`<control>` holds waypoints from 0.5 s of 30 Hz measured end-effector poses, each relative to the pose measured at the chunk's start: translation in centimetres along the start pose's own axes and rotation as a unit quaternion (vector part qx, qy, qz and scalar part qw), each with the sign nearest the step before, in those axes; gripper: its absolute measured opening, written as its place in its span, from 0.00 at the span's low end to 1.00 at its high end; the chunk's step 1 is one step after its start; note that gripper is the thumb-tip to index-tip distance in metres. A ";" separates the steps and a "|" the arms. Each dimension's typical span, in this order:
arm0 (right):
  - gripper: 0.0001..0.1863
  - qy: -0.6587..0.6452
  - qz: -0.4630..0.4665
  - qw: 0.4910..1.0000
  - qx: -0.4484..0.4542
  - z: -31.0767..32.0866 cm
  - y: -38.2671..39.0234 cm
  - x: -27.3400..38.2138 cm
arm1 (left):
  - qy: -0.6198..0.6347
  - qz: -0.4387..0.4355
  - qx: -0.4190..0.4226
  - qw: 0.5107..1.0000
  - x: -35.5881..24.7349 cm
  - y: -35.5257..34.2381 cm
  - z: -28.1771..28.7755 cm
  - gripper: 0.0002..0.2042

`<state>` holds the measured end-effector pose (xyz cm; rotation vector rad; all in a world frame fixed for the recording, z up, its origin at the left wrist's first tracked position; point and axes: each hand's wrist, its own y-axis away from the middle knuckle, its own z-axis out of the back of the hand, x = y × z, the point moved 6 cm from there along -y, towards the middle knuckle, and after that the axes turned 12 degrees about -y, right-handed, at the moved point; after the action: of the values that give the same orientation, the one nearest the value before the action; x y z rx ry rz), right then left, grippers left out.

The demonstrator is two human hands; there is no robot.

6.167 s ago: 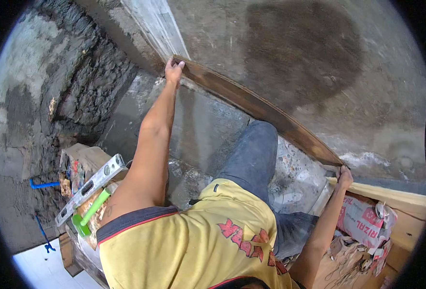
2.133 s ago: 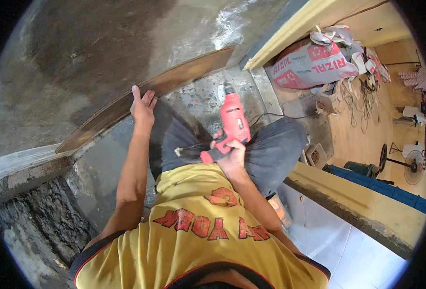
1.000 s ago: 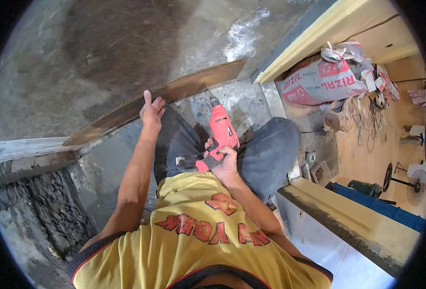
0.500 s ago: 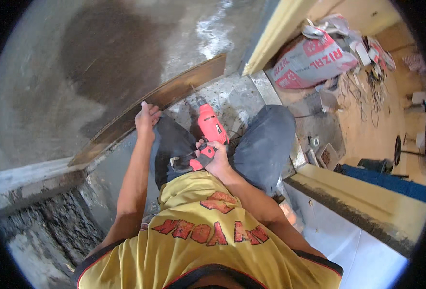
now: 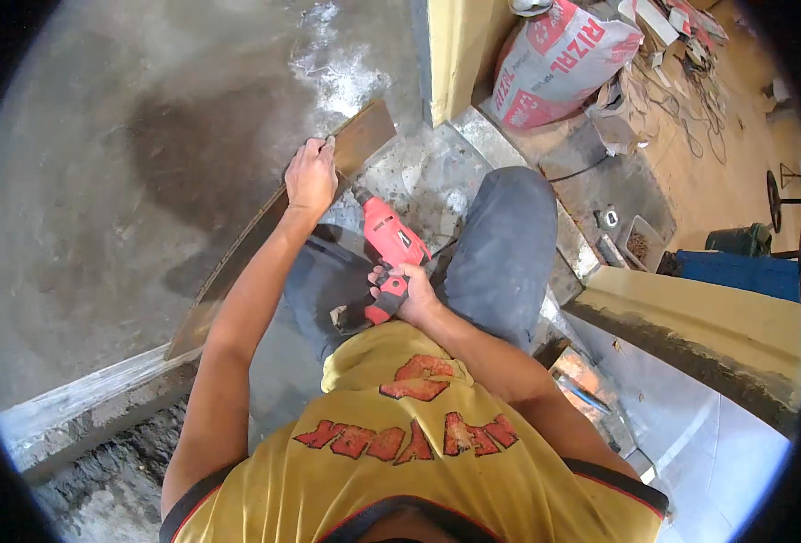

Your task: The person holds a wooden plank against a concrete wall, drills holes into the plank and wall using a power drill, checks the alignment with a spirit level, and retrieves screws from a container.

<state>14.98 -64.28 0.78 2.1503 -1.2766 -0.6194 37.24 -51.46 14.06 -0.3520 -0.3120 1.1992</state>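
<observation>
A narrow brown wooden board point(image 5: 366, 140) stands on edge along the stained concrete wall point(image 5: 210, 90). My left hand point(image 5: 310, 181) has its fingers curled over the board's upper edge. In my right hand point(image 5: 405, 290) is a red and black corded drill point(image 5: 387, 231), gripped by its handle between my bent legs. The drill points up and left at the board, just to the right of my left hand. Whether its bit enters the board is hard to tell.
Right are a cream doorframe point(image 5: 443, 54), a cement sack point(image 5: 554, 68), tangled cords and scraps point(image 5: 690, 109), a container of small bits point(image 5: 645, 240), a blue object point(image 5: 735, 273) and a yellow ledge point(image 5: 699, 326). Rough wet cement point(image 5: 111, 484) lies at lower left.
My left hand has moved up along the board and closed over its edge. The drill has tilted further left toward the board. The view has turned, so the board slopes more steeply.
</observation>
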 end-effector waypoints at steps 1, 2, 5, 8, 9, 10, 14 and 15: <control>0.20 -0.010 -0.012 1.000 0.013 0.0 -0.2 0.0 | -0.029 -0.007 0.008 1.000 -0.2 -0.4 -0.1 0.17; 0.20 -0.019 -0.024 0.999 0.026 0.0 -0.3 -0.1 | -0.059 -0.013 0.017 0.998 -0.3 -0.6 -0.1 0.18; 0.20 -0.004 -0.008 1.000 0.016 -0.3 0.1 0.1 | -0.078 -0.032 0.026 0.996 -0.7 -0.6 0.0 0.20; 0.21 0.016 -0.001 1.000 0.017 -0.4 0.3 -0.1 | -0.070 -0.027 0.027 0.997 -0.2 -0.4 -0.2 0.22; 0.21 0.017 -0.004 1.000 0.016 -0.4 0.2 -0.1 | -0.072 -0.025 0.029 0.997 0.0 -0.3 -0.3 0.22; 0.21 0.018 -0.006 1.000 0.017 -0.4 0.2 0.0 | -0.066 -0.024 0.024 0.997 0.0 -0.4 -0.4 0.22; 0.22 0.018 -0.010 1.000 0.011 -0.5 0.2 0.1 | -0.046 -0.016 0.025 0.998 -0.1 -0.5 -0.3 0.21; 0.22 0.020 -0.011 1.000 0.010 -0.5 0.2 0.1 | -0.046 -0.013 0.025 0.999 -0.2 -0.6 -0.1 0.21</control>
<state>15.21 -64.32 1.23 2.1844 -1.2449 -0.5708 37.74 -51.88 14.17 -0.2491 -0.3653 1.1969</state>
